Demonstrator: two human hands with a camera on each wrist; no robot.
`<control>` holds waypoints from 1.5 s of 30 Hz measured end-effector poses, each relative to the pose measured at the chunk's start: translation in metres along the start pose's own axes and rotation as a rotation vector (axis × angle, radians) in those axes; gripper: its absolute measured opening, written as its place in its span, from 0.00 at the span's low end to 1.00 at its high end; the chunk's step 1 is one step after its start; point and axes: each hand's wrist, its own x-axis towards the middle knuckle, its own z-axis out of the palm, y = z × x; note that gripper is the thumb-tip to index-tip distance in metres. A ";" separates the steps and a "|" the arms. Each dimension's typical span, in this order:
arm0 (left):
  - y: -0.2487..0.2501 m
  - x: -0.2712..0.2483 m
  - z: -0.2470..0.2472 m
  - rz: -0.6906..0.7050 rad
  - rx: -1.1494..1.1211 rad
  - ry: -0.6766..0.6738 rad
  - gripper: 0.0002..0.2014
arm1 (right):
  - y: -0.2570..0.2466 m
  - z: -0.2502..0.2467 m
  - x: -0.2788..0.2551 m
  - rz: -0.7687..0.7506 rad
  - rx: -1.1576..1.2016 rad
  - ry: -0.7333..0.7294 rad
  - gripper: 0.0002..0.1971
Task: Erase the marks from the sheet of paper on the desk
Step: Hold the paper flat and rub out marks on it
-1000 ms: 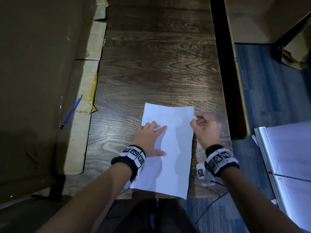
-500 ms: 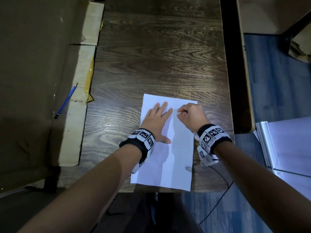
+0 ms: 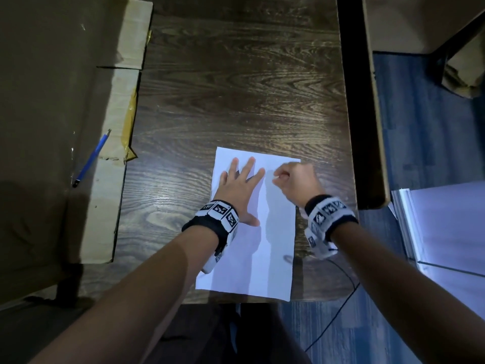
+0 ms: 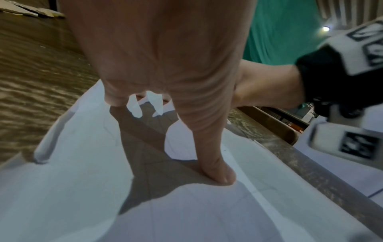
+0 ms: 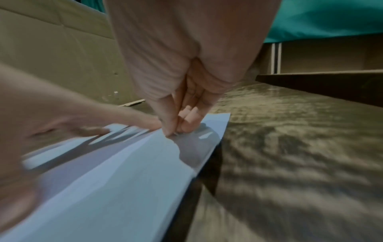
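Since the earlier frames, both hands have been shifting up the sheet of paper [image 3: 252, 258] toward its far edge, the right hand [image 3: 296, 183] crossing in from the sheet's right border.

Now the wooden counter [image 3: 236, 88] is carrying the sheet near its front edge, close to the person. The sheet is lying flat with its long axis running away from the person, tilted slightly so the far end is leaning right; its near short edge is sitting just at the counter's front edge.

The left hand [image 3: 242, 185] is pressing down on the sheet's far left part, palm flat, fingers straight and spread, thumb stretched out to the right. Beside it, the right hand is hovering low over the far right part, fingers curled in tight and pinching a small white eraser [image 3: 277, 176] between thumb and fingertips [image 5: 172, 129], which are touching the paper. The two hands are sitting near each other but apart.

Off to the left, a blue pencil [image 3: 91, 157] is lying on cardboard [image 3: 105, 206], well apart from the sheet.
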 end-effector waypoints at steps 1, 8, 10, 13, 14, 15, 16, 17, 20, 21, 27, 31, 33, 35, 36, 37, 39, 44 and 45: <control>-0.001 0.001 0.001 0.001 -0.010 0.006 0.66 | 0.001 0.004 -0.012 -0.038 -0.025 -0.015 0.06; -0.006 0.002 0.004 0.011 -0.015 0.032 0.66 | -0.001 -0.003 0.016 -0.105 -0.078 -0.034 0.07; -0.008 0.003 0.004 0.010 -0.010 0.035 0.67 | -0.001 -0.002 0.020 -0.073 -0.042 0.004 0.06; -0.007 0.004 0.002 0.003 -0.009 0.035 0.68 | 0.001 0.011 -0.018 -0.129 -0.084 -0.062 0.07; -0.006 0.003 0.002 -0.001 -0.007 0.036 0.68 | 0.001 0.014 -0.035 -0.163 -0.096 -0.119 0.07; -0.005 0.003 0.001 -0.003 -0.006 0.039 0.68 | 0.000 0.015 -0.047 -0.186 -0.109 -0.194 0.07; -0.005 0.003 0.001 -0.003 -0.006 0.040 0.68 | 0.000 0.013 -0.049 -0.206 -0.118 -0.236 0.07; -0.005 0.003 0.001 -0.002 -0.005 0.041 0.68 | -0.002 0.010 -0.042 -0.200 -0.132 -0.236 0.07; -0.005 0.002 0.001 -0.003 0.005 0.039 0.68 | -0.002 0.000 0.001 -0.138 -0.099 -0.085 0.07; -0.004 0.002 0.001 -0.006 0.010 0.040 0.68 | -0.002 -0.003 0.009 -0.111 -0.074 -0.049 0.07; -0.002 0.001 -0.001 -0.017 0.004 0.039 0.68 | 0.000 0.015 -0.047 -0.191 -0.086 -0.147 0.06; 0.001 0.001 -0.002 -0.031 0.005 0.040 0.67 | -0.006 0.001 -0.015 -0.158 -0.101 -0.122 0.07; 0.001 0.001 -0.002 -0.041 -0.001 0.052 0.65 | -0.006 -0.004 0.005 -0.116 -0.076 -0.074 0.07; 0.001 0.002 -0.001 -0.051 -0.019 0.073 0.62 | -0.006 0.001 0.001 -0.101 -0.086 -0.065 0.07; 0.002 0.002 0.000 -0.056 -0.019 0.082 0.61 | -0.004 0.005 -0.010 -0.116 -0.097 -0.070 0.07; 0.002 0.004 0.002 -0.061 -0.010 0.091 0.61 | -0.004 0.009 -0.024 -0.143 -0.106 -0.092 0.07; 0.003 0.006 0.004 -0.072 0.013 0.092 0.61 | -0.005 0.012 -0.046 -0.207 -0.113 -0.170 0.06; 0.007 0.009 0.004 -0.087 0.014 0.071 0.64 | -0.010 -0.003 0.005 -0.088 -0.041 -0.117 0.06; 0.007 0.009 0.003 -0.094 0.026 0.071 0.65 | -0.009 -0.005 0.011 -0.067 -0.022 -0.100 0.06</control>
